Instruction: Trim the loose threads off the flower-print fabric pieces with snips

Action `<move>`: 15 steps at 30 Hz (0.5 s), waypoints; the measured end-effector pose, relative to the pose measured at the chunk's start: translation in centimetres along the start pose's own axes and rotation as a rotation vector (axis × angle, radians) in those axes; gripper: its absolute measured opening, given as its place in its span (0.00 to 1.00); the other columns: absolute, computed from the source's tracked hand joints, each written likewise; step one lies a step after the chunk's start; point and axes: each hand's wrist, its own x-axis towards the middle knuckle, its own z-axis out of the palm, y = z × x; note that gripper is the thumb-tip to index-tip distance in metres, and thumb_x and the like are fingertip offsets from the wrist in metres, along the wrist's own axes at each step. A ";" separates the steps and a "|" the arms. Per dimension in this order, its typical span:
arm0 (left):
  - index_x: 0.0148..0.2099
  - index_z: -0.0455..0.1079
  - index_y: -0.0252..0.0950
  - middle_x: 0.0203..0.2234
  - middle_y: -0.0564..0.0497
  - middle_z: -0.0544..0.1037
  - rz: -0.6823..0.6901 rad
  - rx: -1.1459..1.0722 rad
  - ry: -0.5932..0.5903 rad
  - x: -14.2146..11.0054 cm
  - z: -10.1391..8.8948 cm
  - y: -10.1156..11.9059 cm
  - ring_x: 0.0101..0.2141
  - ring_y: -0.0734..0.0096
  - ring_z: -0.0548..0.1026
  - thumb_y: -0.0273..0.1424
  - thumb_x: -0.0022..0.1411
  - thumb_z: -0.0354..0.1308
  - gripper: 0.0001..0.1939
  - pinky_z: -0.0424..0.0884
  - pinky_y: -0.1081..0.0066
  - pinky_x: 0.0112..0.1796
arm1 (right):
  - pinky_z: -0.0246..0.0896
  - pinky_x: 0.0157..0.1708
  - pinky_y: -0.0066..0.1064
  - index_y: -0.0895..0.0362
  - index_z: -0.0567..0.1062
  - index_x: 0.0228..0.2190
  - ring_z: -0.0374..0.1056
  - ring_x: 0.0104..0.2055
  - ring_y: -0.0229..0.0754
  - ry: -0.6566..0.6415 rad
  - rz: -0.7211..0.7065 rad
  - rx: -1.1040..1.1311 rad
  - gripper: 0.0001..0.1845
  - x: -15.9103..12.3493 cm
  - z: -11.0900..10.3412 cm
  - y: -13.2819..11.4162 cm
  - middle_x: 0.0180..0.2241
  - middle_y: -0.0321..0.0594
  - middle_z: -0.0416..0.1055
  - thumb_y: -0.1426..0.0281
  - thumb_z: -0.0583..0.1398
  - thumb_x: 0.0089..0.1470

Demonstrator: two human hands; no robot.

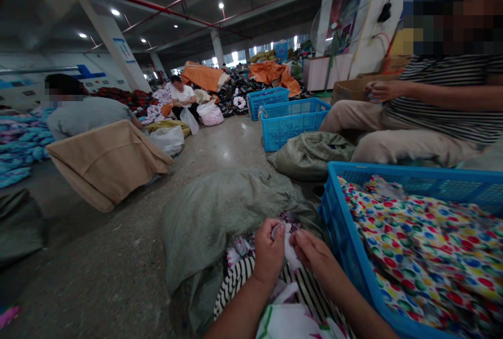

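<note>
My left hand (269,251) is closed on the edge of a piece of white cloth (291,251), with the thumb and forefinger pinching its top. Close beside it, my right hand (313,253) pinches the same cloth on its right side. Below the hands lies black-and-white striped fabric (234,282), and a white cloth with green and pink print (286,323) is nearest me. Just beyond, a large grey-green woven sack (220,208) stands with its mouth towards me, and patterned fabric (240,249) shows there. The inner fingers of both hands are partly hidden.
A blue plastic crate (341,234) full of dotted fabric pieces stands close on my right. Behind it sits a co-worker in a striped shirt (440,103). Another sack (310,155) and a blue crate (294,124) lie ahead. A cloth-draped chair (106,161) is at left.
</note>
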 end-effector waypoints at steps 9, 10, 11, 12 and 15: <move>0.31 0.68 0.36 0.25 0.51 0.73 0.148 0.101 0.023 -1.2 -0.2 -0.4 0.29 0.71 0.68 0.31 0.58 0.51 0.07 0.62 0.73 0.33 | 0.55 0.30 0.29 0.56 0.66 0.23 0.59 0.28 0.39 0.051 -0.110 -0.055 0.16 0.3 1.2 -0.6 0.24 0.34 0.63 0.58 0.50 0.53; 0.31 0.68 0.36 0.26 0.50 0.73 0.155 0.104 0.025 -1.3 -0.2 -0.5 0.29 0.71 0.69 0.31 0.57 0.51 0.07 0.62 0.73 0.33 | 0.56 0.31 0.29 0.56 0.66 0.23 0.60 0.29 0.40 0.055 -0.131 -0.067 0.16 0.3 1.4 -0.7 0.24 0.35 0.64 0.59 0.50 0.53; 0.32 0.69 0.36 0.26 0.50 0.73 0.160 0.106 0.025 -1.3 -0.2 -0.5 0.29 0.71 0.69 0.31 0.57 0.51 0.07 0.62 0.73 0.33 | 0.56 0.32 0.30 0.56 0.66 0.23 0.61 0.30 0.41 0.058 -0.148 -0.083 0.15 0.3 1.6 -0.7 0.25 0.36 0.64 0.59 0.49 0.53; 0.32 0.69 0.36 0.26 0.50 0.74 0.164 0.107 0.025 -1.3 -0.2 -0.5 0.29 0.71 0.69 0.30 0.57 0.51 0.06 0.63 0.73 0.33 | 0.56 0.32 0.30 0.55 0.65 0.24 0.61 0.30 0.41 0.060 -0.160 -0.100 0.15 0.3 1.7 -0.7 0.25 0.36 0.65 0.60 0.49 0.54; 0.32 0.69 0.36 0.26 0.50 0.74 0.176 0.107 0.020 -1.3 -0.2 -0.4 0.29 0.71 0.69 0.29 0.56 0.51 0.06 0.63 0.72 0.33 | 0.57 0.33 0.30 0.55 0.65 0.26 0.62 0.31 0.41 0.064 -0.182 -0.156 0.14 0.2 1.9 -0.4 0.26 0.37 0.66 0.61 0.48 0.54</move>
